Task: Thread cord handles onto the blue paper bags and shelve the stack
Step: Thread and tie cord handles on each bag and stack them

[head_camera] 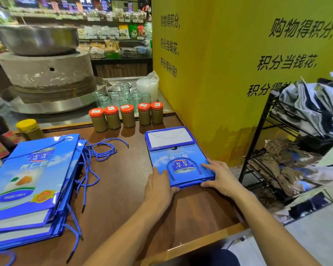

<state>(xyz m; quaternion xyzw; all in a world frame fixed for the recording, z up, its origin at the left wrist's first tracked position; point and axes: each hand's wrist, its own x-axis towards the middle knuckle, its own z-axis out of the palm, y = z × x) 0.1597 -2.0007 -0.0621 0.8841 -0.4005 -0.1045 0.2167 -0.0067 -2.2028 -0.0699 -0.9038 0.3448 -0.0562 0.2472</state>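
On the counter [127, 185], by its right edge, the bags [178, 156] lie flat, long axis pointing away. Left hand [158, 186] and right hand [220, 177] sit apart, fingers flat on the near corners, nothing clamped. That rack [256, 134] is off right, so right hand's nearer.

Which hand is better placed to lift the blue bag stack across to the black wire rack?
Probably right. The right hand rests on the corner of the blue bag stack nearest the black wire rack; the left hand lies on its far side.
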